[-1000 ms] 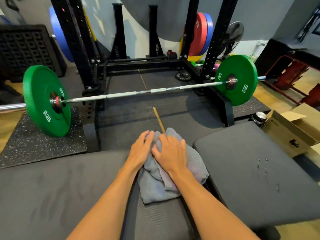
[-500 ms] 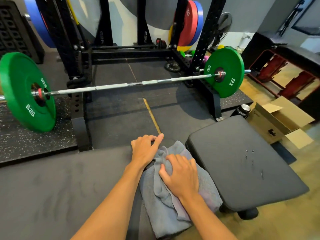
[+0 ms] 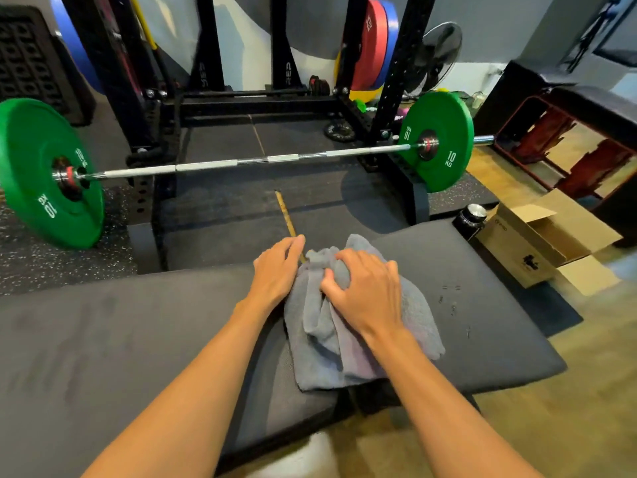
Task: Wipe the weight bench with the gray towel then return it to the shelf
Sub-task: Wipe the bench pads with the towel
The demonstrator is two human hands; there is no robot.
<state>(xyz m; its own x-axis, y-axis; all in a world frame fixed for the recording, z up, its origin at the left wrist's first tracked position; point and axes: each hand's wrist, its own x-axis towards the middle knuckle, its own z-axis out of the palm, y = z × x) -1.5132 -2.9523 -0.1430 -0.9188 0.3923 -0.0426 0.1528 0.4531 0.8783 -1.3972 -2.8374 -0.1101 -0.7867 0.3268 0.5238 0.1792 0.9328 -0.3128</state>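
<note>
The weight bench has a long dark grey back pad (image 3: 103, 339) on the left and a seat pad (image 3: 489, 326) on the right. A crumpled gray towel (image 3: 320, 339) lies over the gap between the two pads. My right hand (image 3: 365, 294) sits on top of the towel, fingers curled and bunching the cloth. My left hand (image 3: 275, 274) rests at the bench's far edge with fairly straight fingers, touching the towel's left side. A few small dark specks mark the seat pad to the right of the towel. No shelf is in view.
Beyond the bench, a barbell (image 3: 220, 163) with green 10 kg plates lies across black floor mats in front of a black rack (image 3: 389, 98). A cardboard box (image 3: 527, 243) and a black bottle (image 3: 470, 219) stand at the right, with a red-framed stand (image 3: 558, 146) behind them.
Both hands and the towel have slid right, from the back pad's end onto the seat pad. My right hand's fingers have curled into the cloth.
</note>
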